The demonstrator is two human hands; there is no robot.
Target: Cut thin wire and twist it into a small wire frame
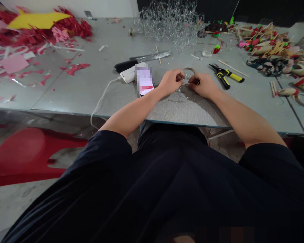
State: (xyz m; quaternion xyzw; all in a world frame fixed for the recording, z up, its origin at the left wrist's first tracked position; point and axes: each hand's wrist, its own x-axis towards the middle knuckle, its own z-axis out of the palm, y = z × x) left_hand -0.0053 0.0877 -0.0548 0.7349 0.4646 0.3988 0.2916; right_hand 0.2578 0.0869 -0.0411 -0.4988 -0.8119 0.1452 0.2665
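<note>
Over the table's front part, my left hand (171,82) and my right hand (204,85) face each other with bent, closed fingers. Between their fingertips sits a small brown hoop (189,69), its far side arching up behind them. The fingers cover its near side. Some thin wire (178,99) shows just below the hands; whether the fingers also pinch some of it, I cannot tell. A phone (145,81) with a lit screen lies by my left wrist. Right of my right hand are black-and-yellow pliers (221,75), jaws apart, and a thin wooden stick (233,68).
A white power strip (128,75) with a cable lies beside the phone. Behind it is a bundle of straight wires (152,56). A tangled wire heap (169,23) stands at the back. Red paper scraps (32,37) cover the left; bamboo pieces (266,47) crowd the right. A red stool (22,148) stands below left.
</note>
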